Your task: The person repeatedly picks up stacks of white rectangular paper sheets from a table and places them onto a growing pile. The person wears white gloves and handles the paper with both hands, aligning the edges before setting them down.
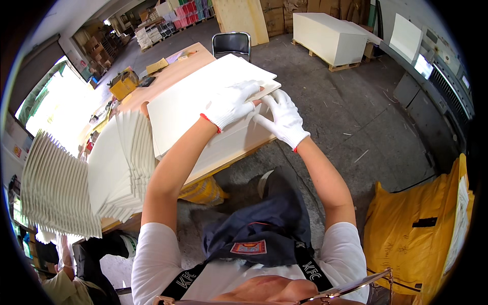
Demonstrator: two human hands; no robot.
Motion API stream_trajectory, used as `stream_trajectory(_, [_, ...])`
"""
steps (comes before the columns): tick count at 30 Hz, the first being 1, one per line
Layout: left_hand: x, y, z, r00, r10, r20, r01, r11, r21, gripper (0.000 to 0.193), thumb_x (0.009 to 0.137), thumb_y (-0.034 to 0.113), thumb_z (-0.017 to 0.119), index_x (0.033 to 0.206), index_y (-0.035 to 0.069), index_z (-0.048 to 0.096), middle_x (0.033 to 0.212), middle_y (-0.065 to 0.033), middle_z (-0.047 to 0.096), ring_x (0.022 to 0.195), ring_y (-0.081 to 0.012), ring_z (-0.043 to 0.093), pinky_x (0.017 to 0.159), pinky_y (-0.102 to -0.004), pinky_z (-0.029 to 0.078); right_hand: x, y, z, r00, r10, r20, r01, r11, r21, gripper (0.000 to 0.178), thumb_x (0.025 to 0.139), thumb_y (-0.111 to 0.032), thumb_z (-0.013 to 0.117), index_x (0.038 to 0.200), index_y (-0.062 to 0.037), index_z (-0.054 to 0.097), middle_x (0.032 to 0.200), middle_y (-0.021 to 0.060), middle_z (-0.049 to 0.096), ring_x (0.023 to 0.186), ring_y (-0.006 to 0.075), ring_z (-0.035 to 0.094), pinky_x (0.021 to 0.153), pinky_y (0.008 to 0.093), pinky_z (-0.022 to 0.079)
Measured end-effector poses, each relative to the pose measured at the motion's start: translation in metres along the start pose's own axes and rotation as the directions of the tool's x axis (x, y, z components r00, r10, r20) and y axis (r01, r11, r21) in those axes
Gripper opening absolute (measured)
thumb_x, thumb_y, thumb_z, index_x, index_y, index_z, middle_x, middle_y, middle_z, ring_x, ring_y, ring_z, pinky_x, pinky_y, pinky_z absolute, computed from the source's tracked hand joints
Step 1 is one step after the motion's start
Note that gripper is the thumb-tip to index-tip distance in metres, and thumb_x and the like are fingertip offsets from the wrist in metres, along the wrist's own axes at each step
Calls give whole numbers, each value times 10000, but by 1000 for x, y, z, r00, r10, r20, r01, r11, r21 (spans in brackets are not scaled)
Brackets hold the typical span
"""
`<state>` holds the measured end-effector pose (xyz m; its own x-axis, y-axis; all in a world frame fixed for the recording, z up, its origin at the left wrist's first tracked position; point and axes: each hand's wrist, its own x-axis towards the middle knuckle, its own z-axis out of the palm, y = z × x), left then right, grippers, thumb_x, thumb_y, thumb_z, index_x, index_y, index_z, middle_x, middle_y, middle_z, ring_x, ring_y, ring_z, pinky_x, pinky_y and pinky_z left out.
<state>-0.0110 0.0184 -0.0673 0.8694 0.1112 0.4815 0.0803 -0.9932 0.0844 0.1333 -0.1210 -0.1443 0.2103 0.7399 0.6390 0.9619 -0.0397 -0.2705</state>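
Note:
A stack of large white sheets (190, 96) lies on the table in front of me. My left hand (230, 105), in a white knitted glove with a red cuff, rests on the top sheets near their right edge. Its fingers are stretched out, and bare fingertips show at the thumb and one finger. Beside it my right hand (284, 119), gloved the same way, touches the near right edge of the stack. Its thumb stands apart from the other fingers. The uppermost sheets sit slightly offset at the far right corner.
Fanned white sheets (114, 165) and a wavy pile (58, 185) stand to the left. A yellow box (123, 84) is on the wooden table (152, 84). A black chair (232, 44) stands beyond, a yellow sack (412, 229) at right. Another person's legs (99, 259) show lower left.

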Motion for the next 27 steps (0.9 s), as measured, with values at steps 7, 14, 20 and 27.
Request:
stream_trajectory(7, [20,-11,7,988,-133,77,133,991,7,342,935,278,634,1253,153,660,1166,-107,690,1038,-337,671,880,-412,535,-1,-4,3,990,-43,-136,44,999,-1,607,872,-489,705,1336,-125,565,1417,174,505,1293,368,514,1101,466,426])
stream_trajectory(14, [24,-13,16,987,-149,59,145,987,64,335,942,311,610,1234,161,673,1230,-88,675,1098,-320,654,930,-417,518,26,32,-26,820,555,139,-572,799,186,626,946,-692,477,1062,-93,616,963,150,708,944,336,689,824,445,509])
stream_trajectory(20, [24,-15,18,980,-190,61,185,980,75,321,932,323,612,1202,164,683,1236,-88,677,1096,-320,656,934,-424,519,47,36,-38,953,185,239,-140,971,-192,623,962,-683,421,1013,-117,675,954,114,712,882,335,690,770,467,528])
stream_trajectory(27, [26,-7,6,961,-234,144,230,972,48,345,924,269,593,1250,174,660,1199,-113,692,1090,-331,659,926,-428,517,73,25,-49,975,69,212,-52,995,-86,615,982,-661,407,1080,-112,667,934,137,711,906,322,697,796,440,533])
